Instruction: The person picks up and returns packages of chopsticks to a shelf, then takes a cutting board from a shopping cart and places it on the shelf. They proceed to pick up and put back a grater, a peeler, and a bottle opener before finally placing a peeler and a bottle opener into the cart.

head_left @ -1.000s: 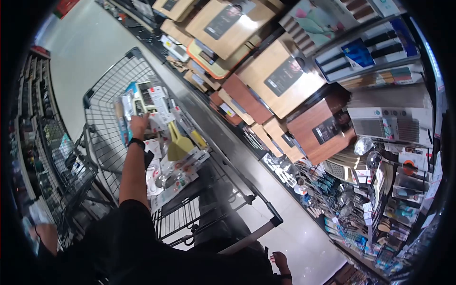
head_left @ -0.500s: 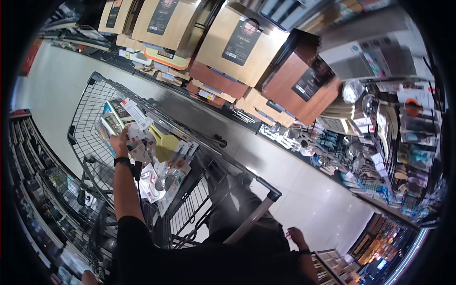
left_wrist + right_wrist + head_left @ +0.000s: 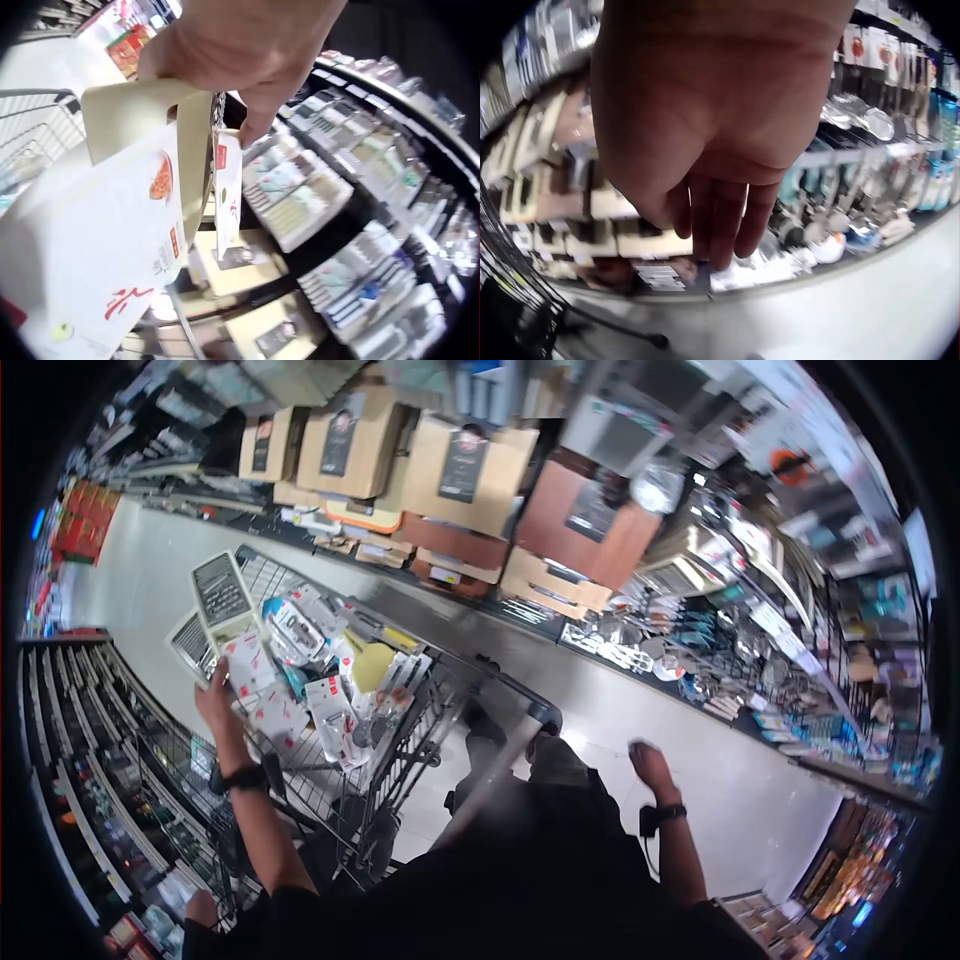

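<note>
My left hand (image 3: 218,710) grips two cream-framed graters with white card packaging, held up over the left side of the shopping cart. One grater (image 3: 222,590) points away, and the other grater (image 3: 193,643) fans out to its left. Close up in the left wrist view, the fingers and thumb pinch the cream frame (image 3: 127,112), and a printed card (image 3: 97,240) hangs below. My right hand (image 3: 655,768) hangs beside the body with nothing in it. Seen from the right wrist, its fingers (image 3: 724,217) are loosely bent downward.
Packaged kitchen tools (image 3: 295,630) and a yellow-green utensil (image 3: 373,666) lie in the cart (image 3: 262,575). Shelves on the right hold cutting boards (image 3: 470,465) and hanging utensils. Another shelf (image 3: 75,710) stands left. Part of another person's hand (image 3: 201,908) shows at lower left.
My left hand has lifted the graters from among the packages in the cart, up and out to the left. My right hand has swung forward, and the head view has turned right.
</note>
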{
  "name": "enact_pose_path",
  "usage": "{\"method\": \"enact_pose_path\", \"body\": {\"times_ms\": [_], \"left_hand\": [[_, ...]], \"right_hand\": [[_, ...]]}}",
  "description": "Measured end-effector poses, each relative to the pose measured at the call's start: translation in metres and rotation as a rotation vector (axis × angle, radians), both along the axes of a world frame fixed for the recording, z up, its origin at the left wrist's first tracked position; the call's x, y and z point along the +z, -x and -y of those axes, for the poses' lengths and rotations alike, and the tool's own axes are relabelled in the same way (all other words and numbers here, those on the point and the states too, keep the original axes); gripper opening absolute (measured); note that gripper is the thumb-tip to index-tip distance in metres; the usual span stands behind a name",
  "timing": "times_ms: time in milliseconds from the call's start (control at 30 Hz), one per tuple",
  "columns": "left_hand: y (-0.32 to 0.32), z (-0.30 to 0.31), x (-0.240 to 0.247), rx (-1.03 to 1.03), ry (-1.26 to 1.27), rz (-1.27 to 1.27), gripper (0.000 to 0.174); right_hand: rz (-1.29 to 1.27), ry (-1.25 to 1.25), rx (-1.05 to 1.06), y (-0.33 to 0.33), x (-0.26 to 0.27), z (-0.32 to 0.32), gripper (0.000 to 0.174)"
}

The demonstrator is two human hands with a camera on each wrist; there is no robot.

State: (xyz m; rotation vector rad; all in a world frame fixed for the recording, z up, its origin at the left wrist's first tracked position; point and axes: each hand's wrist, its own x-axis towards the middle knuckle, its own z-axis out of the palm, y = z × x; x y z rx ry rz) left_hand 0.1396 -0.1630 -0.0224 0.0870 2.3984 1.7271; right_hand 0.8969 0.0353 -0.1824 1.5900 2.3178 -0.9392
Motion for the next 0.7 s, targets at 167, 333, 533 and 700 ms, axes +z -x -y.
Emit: {"method": "enact_pose_path", "body": {"times_ms": [167,333,533,700], "left_hand": [[-0.172,-0.034,0.137,-0.388,-0.232,0.038,0.049],[-0.318,-0.095,0.159,-0.786,-0.313,0.07,0.058],[-0.434,-0.14,0.134,-1.136,-0.225,0.275,0.039],[-0.5,-0.158,0.11,-1.098,-0.285,0.551,0.036]], "right_hand": [[-0.897,0.344,-0.169,0.124,0.17,-0.067,0.035],[-1.465,0.708,0.017,0.152,0.234,-0.056,0.077],[-1.741,0.778,-0.211,0.1,0.248,-0.041,0.069],[-1.609,0.621,-0.503,0.04,0.243,-0.037,0.043]]}}
